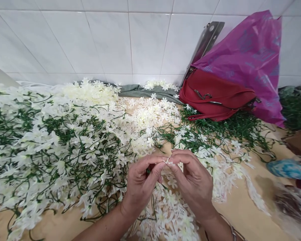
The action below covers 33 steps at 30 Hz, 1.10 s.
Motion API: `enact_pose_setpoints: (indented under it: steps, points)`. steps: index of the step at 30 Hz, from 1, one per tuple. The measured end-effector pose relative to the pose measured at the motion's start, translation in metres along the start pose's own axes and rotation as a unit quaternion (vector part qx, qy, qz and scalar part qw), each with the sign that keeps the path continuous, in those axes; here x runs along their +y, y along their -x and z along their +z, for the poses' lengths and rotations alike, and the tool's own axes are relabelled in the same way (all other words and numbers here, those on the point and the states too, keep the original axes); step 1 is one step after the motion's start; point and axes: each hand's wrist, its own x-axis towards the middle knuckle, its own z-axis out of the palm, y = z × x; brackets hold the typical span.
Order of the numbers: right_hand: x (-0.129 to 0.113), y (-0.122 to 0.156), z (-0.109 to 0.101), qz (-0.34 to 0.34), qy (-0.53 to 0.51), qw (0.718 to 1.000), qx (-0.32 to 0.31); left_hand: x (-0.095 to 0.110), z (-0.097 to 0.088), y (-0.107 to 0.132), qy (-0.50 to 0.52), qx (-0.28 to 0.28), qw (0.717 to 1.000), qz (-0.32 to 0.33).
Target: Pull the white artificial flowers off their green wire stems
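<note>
My left hand (141, 182) and my right hand (193, 180) meet at their fingertips over the table, both pinched on one small white artificial flower (169, 162). A thin green stem (154, 204) runs down from under my left hand. Below and around my hands lie loose white flowers (170, 214). To the left spreads a big heap of white flowers on green stems (60, 147).
A red handbag (215, 95) leans at the back right against a purple plastic bag (253, 57) and a metal bracket (207, 38). Bare green stems (230, 129) lie before it. A grey cloth (137, 90) lies by the tiled wall. A blue item (288, 168) sits at the right edge.
</note>
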Motion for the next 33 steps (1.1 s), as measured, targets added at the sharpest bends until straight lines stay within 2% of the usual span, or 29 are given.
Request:
enact_pose_setpoints:
  steps: [5,10,15,18,24,29,31,33]
  points:
    - [0.0014,0.0037,0.0013,0.031,-0.02,0.999,0.012,0.0016,-0.0023,-0.0017,-0.038,-0.017,0.999,0.021]
    - [0.0009,0.0041,0.0024,0.03,-0.044,0.999,0.007,0.0045,-0.0042,-0.007,-0.102,-0.007,0.991,0.086]
    - [0.0007,0.0013,0.0026,-0.028,-0.016,0.999,0.009,0.0018,-0.0041,-0.0053,-0.101,0.012,0.994,0.043]
    - [0.0009,0.0001,0.0001,-0.039,0.013,0.999,-0.004,-0.0002,-0.0045,-0.0047,-0.106,0.011,0.993,0.05]
    - [0.0061,0.0023,-0.0022,-0.01,0.012,1.0,-0.016,0.0034,-0.0042,-0.0064,-0.124,-0.006,0.986,0.112]
    - [0.0073,0.0066,0.0019,0.045,-0.058,0.997,-0.008,0.007,-0.0031,-0.0064,-0.137,-0.016,0.981,0.138]
    - [0.0065,0.0062,0.0027,0.075,-0.09,0.993,-0.012,0.0074,-0.003,-0.006,-0.131,-0.02,0.983,0.125]
    - [0.0056,0.004,0.0023,0.099,-0.112,0.989,-0.013,0.0079,-0.0037,-0.0055,-0.111,-0.02,0.991,0.068]
